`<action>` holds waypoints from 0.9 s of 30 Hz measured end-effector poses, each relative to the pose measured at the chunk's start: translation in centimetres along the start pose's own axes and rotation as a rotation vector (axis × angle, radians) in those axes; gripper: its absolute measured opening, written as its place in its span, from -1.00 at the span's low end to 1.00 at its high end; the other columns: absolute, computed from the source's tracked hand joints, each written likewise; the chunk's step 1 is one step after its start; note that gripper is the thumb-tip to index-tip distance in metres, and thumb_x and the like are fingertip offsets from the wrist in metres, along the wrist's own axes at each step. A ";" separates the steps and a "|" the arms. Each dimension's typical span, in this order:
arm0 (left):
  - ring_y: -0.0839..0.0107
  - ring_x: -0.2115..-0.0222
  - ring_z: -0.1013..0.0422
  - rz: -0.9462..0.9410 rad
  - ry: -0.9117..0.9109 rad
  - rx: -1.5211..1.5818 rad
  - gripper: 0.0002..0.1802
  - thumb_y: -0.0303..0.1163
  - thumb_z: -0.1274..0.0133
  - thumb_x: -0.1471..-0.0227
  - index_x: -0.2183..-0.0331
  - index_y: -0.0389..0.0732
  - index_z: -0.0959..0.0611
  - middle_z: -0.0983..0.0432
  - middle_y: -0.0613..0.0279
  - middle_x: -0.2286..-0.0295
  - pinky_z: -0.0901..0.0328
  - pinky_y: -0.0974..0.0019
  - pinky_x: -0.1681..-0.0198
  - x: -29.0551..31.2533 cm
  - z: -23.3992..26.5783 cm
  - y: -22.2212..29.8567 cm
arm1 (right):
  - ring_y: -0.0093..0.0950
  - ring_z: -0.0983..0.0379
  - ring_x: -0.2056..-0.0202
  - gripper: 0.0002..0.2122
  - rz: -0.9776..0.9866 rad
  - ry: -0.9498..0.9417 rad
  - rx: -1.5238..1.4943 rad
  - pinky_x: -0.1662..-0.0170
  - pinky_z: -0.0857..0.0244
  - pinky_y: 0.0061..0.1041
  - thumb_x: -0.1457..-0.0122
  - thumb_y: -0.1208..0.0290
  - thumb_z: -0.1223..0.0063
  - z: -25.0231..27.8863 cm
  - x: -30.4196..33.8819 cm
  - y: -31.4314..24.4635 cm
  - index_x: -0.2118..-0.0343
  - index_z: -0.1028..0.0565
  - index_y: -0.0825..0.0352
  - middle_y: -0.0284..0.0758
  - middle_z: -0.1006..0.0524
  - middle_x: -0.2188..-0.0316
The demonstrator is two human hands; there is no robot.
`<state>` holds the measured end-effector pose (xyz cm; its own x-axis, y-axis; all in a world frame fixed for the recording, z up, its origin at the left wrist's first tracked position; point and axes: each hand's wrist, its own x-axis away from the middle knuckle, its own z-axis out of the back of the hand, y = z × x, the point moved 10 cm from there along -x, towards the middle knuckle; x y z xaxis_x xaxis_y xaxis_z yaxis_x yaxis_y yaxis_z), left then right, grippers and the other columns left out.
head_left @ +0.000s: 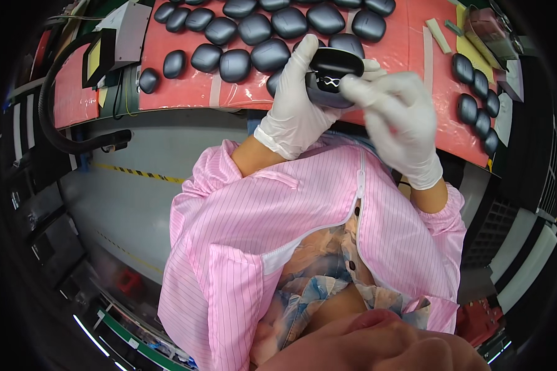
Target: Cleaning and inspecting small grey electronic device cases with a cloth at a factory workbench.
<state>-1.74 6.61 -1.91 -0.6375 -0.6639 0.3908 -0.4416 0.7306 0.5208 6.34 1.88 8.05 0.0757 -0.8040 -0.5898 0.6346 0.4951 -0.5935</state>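
Note:
My gloved left hand (294,105) is closed around a dark glossy earbud charging case (335,62), held above the near edge of the table. Its lid stands up, and a pale wavy mark shows in the middle below it. The gloved right hand (402,120) is at the case's right side, slightly blurred, with its fingertips pinched together against the inner edge. Whatever those fingertips hold, if anything, is hidden. Many similar closed grey-blue cases (235,65) lie on the table just beyond my hands.
A red mat (185,93) covers the table. More cases (467,108) sit in a cluster at the right, by a clear container (490,28). At left stand a light grey box-shaped device (127,34) and a black flexible hose (46,105). Yellow-black tape (145,173) marks the floor.

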 end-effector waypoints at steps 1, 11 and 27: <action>0.18 0.21 -0.50 -0.008 0.022 -0.045 -0.21 0.22 0.35 -0.18 0.13 -0.40 -0.52 -0.54 -0.02 0.22 -0.44 0.20 0.15 -0.1 0.4 0.0 | -0.42 -0.38 0.43 -0.59 0.094 -0.116 0.062 0.32 -0.30 -0.47 0.22 0.79 -0.10 -1.4 0.0 -1.4 0.26 -0.63 0.23 -0.38 -0.44 0.46; 0.19 0.22 -0.50 0.010 -0.020 0.061 -0.32 0.14 0.25 -0.20 0.16 -0.37 -0.52 -0.52 -0.01 0.22 -0.46 0.10 0.13 -0.3 0.7 -1.0 | -0.38 -0.44 0.42 -0.72 -0.092 0.120 -0.055 0.32 -0.33 -0.42 0.15 0.73 -0.05 1.8 1.1 1.8 0.33 -0.57 0.29 -0.38 -0.54 0.47; 0.35 0.35 -0.53 0.043 0.093 -0.050 -0.38 0.14 0.21 -0.18 0.27 -0.29 -0.58 -0.57 0.15 0.37 -0.47 0.26 0.27 -0.5 2.6 -3.1 | -0.40 -0.44 0.42 -0.78 -0.096 -0.083 0.047 0.30 -0.30 -0.45 0.19 0.76 -0.03 -1.4 2.0 0.7 0.46 -0.51 0.31 -0.37 -0.51 0.52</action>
<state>-1.73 5.12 -5.67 -0.5926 -0.6456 0.4817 -0.3813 0.7515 0.5383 5.88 1.05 5.69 0.0752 -0.8726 -0.4825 0.6773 0.3999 -0.6176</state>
